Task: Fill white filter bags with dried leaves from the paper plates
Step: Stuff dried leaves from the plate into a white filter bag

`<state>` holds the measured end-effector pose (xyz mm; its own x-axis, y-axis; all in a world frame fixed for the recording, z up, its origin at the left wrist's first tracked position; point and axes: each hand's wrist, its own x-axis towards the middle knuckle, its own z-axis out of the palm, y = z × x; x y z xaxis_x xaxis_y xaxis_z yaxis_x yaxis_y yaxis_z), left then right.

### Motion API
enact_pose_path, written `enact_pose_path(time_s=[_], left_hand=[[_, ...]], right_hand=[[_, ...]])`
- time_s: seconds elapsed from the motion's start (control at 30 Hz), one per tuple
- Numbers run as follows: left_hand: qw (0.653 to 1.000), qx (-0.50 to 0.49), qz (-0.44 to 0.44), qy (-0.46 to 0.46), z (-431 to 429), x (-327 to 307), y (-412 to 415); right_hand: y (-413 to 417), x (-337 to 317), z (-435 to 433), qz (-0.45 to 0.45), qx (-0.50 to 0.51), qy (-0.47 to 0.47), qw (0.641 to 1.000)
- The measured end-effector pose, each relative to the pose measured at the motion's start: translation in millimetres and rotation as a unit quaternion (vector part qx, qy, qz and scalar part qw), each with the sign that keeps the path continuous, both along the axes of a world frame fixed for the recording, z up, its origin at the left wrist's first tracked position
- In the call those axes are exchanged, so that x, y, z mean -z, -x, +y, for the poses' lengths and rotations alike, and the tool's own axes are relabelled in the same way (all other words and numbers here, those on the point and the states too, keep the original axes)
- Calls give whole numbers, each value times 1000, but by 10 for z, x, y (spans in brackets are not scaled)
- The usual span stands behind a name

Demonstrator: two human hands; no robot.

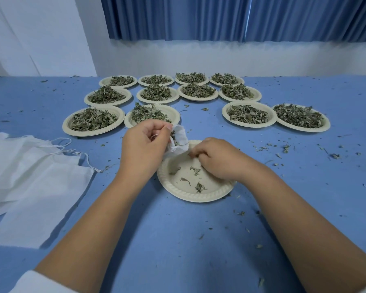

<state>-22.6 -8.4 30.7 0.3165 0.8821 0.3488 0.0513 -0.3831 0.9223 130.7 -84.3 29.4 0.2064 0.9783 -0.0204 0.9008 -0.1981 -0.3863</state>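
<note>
A nearly empty paper plate (pixel 190 195) lies in front of me with a few dried leaves (pixel 195 171) left on it. My left hand (pixel 144 144) grips the rim of a white filter bag (pixel 181 137) at the plate's far edge, its mouth held open with leaves visible inside. My right hand (pixel 216 158) rests on the plate with its fingers curled over some leaves beside the bag's mouth. How much it holds is hidden under the fingers.
Several paper plates heaped with dried leaves (pixel 93 119) stand in rows across the blue table (pixel 178 240) beyond my hands. A pile of flat white filter bags with drawstrings (pixel 30 176) lies at the left. Loose leaf crumbs (pixel 285 149) are scattered to the right.
</note>
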Motion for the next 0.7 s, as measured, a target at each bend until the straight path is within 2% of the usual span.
enact_pose_path(time_s=[0.07, 0.17, 0.2, 0.27, 0.43, 0.7], left_hand=[[1000, 0, 2, -1, 6, 0, 3], [1000, -1, 0, 1, 15, -2, 11], [1000, 0, 1, 1, 16, -3, 12], [1000, 1, 3, -1, 15, -3, 8], [1000, 2, -2, 3, 19, 6, 8], [1000, 2, -4, 2, 23, 3, 4]], right_hand=[[22, -6, -15, 16, -7, 22, 1000], [62, -67, -74, 154, -21, 37, 987], [67, -106, -107, 173, -31, 40, 984], [30, -179, -172, 146, -59, 44, 987], [-8, -188, -222, 50, -102, 119, 986], [199, 51, -11, 66, -90, -27, 993]])
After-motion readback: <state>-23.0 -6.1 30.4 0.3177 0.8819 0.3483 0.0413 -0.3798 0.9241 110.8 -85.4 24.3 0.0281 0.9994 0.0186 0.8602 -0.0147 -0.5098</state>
